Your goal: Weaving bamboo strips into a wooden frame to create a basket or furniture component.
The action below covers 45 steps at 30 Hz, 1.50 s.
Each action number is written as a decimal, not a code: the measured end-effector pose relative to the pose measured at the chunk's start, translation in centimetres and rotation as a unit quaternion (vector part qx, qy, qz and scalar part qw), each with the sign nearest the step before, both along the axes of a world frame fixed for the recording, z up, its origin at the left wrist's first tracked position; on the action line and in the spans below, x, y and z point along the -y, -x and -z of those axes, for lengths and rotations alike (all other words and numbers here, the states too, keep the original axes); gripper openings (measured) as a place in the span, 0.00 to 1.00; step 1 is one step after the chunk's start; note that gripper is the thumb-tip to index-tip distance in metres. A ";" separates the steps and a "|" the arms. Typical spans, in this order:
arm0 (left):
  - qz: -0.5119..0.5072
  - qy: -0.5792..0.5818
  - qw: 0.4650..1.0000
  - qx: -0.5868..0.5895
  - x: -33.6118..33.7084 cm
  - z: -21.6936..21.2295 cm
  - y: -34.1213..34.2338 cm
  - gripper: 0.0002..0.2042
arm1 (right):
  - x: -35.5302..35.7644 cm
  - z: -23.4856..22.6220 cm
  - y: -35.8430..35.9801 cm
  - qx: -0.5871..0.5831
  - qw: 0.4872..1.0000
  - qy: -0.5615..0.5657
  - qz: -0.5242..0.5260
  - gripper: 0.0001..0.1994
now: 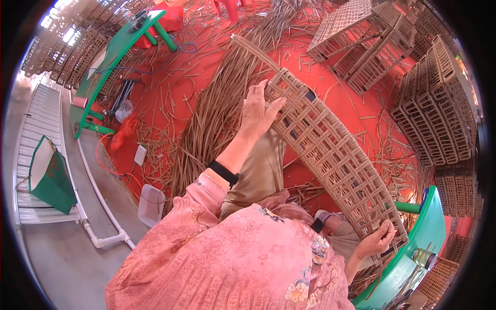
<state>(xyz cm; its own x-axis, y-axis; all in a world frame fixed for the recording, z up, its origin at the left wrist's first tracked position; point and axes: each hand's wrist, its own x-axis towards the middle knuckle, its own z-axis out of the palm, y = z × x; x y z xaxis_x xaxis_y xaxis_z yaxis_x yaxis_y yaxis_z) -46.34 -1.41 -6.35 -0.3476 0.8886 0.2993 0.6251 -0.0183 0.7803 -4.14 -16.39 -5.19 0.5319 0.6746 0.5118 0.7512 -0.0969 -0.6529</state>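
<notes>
panel: long woven rattan panel (330, 150) lay across the person's lap, lattice mostly filled.
left hand (258, 111): fingers spread, pressed flat on far end.
right hand (377, 240): curled, gripping near end.
left to do: loose strips (217, 103) on red floor (351, 108) unwoven.

Left hand (258, 111) flat on far end of curved woven rattan panel (330, 150), right hand (377, 240) gripping its near end. Loose rattan strips (212, 124) piled on red floor (356, 111); finished woven crates (434, 108) stacked at right.
</notes>
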 end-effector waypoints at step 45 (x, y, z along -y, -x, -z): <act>0.013 -0.075 0.992 0.104 -3.3 -1.5 0.6 0.24 | 0.3 0.6 -0.7 0.013 1.000 0.010 0.025 0.12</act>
<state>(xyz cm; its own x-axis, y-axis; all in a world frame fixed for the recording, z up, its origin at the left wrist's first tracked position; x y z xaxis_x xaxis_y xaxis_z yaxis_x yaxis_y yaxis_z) -46.96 1.89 -4.84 -0.3928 0.8490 0.3535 0.4491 -0.1583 0.8793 -3.43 -16.69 -5.82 0.5517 0.6571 0.5137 0.7624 -0.1475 -0.6301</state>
